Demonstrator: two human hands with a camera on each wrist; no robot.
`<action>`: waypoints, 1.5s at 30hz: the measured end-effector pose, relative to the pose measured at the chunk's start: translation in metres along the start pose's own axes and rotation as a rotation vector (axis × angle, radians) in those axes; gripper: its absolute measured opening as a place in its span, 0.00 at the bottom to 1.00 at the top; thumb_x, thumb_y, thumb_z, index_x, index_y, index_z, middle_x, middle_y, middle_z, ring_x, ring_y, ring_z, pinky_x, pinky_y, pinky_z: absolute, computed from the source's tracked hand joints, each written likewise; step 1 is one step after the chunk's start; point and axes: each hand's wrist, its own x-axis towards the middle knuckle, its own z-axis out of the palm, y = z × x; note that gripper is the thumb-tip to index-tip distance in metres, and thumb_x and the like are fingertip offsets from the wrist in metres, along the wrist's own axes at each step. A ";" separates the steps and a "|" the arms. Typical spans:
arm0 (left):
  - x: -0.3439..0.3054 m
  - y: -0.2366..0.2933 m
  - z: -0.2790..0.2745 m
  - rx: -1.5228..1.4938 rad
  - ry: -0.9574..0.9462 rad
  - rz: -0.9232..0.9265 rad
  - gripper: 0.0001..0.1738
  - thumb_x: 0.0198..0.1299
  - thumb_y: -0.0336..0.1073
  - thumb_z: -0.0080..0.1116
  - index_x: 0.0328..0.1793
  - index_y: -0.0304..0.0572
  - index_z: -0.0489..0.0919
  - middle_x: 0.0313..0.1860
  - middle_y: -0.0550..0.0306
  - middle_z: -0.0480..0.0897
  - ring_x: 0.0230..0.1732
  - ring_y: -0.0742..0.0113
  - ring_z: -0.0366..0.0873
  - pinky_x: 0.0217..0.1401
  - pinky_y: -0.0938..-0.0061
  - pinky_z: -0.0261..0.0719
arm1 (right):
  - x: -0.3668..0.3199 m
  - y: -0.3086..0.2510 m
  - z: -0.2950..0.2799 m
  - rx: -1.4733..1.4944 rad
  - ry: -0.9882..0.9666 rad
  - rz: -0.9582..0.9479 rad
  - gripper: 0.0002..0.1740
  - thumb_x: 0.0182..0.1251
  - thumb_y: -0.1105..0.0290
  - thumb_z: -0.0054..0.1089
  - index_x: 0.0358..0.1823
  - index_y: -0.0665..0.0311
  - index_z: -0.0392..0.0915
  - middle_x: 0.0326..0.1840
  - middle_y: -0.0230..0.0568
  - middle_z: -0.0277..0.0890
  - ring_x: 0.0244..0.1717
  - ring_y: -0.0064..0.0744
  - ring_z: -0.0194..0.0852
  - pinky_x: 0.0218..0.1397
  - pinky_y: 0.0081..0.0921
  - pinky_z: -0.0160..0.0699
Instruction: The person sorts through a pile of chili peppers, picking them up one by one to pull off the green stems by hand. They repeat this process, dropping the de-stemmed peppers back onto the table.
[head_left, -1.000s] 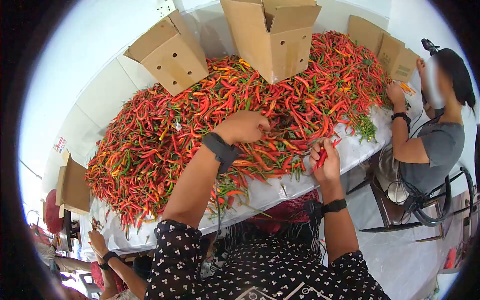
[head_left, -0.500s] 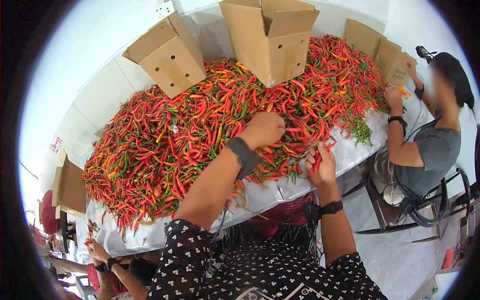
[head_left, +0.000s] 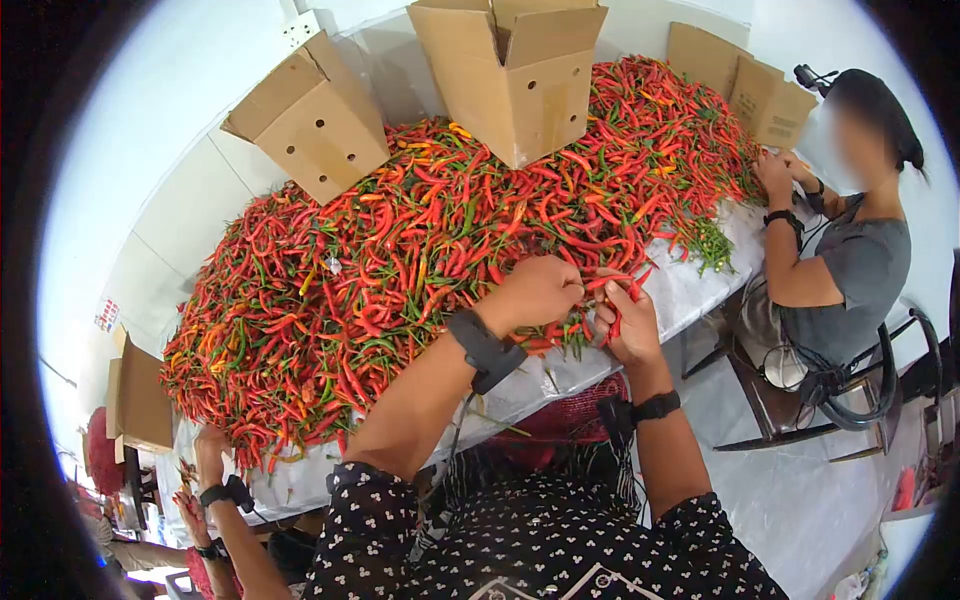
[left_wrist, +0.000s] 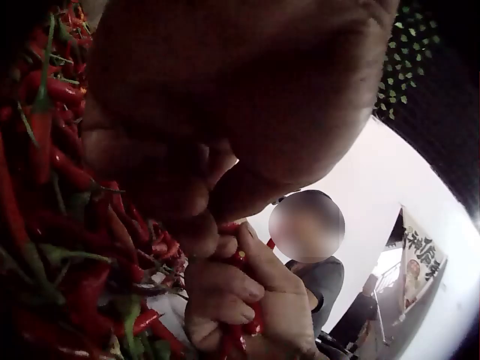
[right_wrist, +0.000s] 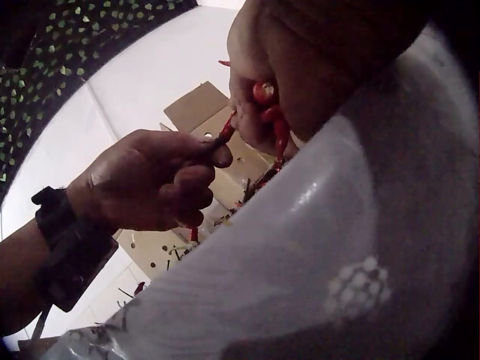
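Observation:
A huge pile of red chilies covers the white-sheeted table. My right hand grips a small bunch of red chilies at the table's near edge. My left hand has its fingers curled and meets the right hand, pinching the end of one chili from that bunch. In the left wrist view the right hand shows below the left hand's fingers, with red chilies between its fingers. Both wrists wear black bands.
Three open cardboard boxes stand on the far side of the pile. A person in a grey shirt sits at the right end, hands in the chilies. Another person's hands reach up at lower left. A box sits at the left.
My left hand came off the pile and moved right and toward me until it met the right hand. The right hand kept its bunch and shifted slightly left.

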 end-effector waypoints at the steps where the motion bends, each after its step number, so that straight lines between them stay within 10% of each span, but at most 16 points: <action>1: 0.001 0.001 0.003 0.042 0.012 0.013 0.12 0.49 0.37 0.50 0.23 0.38 0.80 0.16 0.51 0.77 0.21 0.56 0.77 0.31 0.64 0.74 | 0.000 0.000 -0.001 -0.001 0.001 0.000 0.10 0.64 0.73 0.51 0.46 0.66 0.71 0.27 0.33 0.68 0.18 0.17 0.57 0.16 0.14 0.56; 30: -0.001 0.011 0.004 0.422 0.399 -0.062 0.12 0.49 0.37 0.52 0.21 0.36 0.78 0.22 0.45 0.77 0.27 0.48 0.77 0.33 0.60 0.75 | 0.005 0.005 -0.008 0.094 0.110 -0.123 0.09 0.65 0.68 0.51 0.43 0.64 0.71 0.29 0.31 0.70 0.20 0.16 0.57 0.19 0.14 0.55; 32: -0.008 0.047 0.008 -0.114 0.294 0.125 0.09 0.51 0.34 0.51 0.30 0.36 0.79 0.25 0.45 0.78 0.31 0.50 0.78 0.37 0.64 0.75 | 0.008 0.007 -0.011 0.097 0.165 -0.109 0.09 0.65 0.67 0.50 0.41 0.63 0.71 0.29 0.31 0.70 0.22 0.17 0.61 0.22 0.14 0.58; 37: -0.003 0.060 0.045 -0.065 0.205 0.577 0.14 0.44 0.30 0.52 0.40 0.40 0.78 0.32 0.46 0.77 0.38 0.51 0.75 0.39 0.63 0.72 | 0.005 0.015 -0.014 -0.037 -0.047 -0.403 0.08 0.65 0.64 0.49 0.38 0.61 0.70 0.31 0.30 0.70 0.33 0.23 0.71 0.32 0.18 0.69; 40: 0.011 0.034 0.029 0.133 0.142 0.453 0.13 0.47 0.30 0.51 0.41 0.37 0.76 0.35 0.46 0.76 0.42 0.49 0.75 0.46 0.64 0.73 | 0.004 0.001 0.004 0.199 0.249 -0.065 0.09 0.65 0.63 0.45 0.37 0.60 0.69 0.31 0.32 0.69 0.32 0.23 0.69 0.28 0.17 0.67; 45: 0.036 -0.019 -0.012 0.455 0.165 0.191 0.15 0.50 0.30 0.49 0.45 0.38 0.77 0.41 0.45 0.78 0.45 0.48 0.74 0.49 0.60 0.72 | 0.009 0.005 -0.019 0.224 0.048 -0.076 0.10 0.66 0.62 0.41 0.36 0.60 0.68 0.31 0.36 0.70 0.27 0.23 0.64 0.19 0.16 0.57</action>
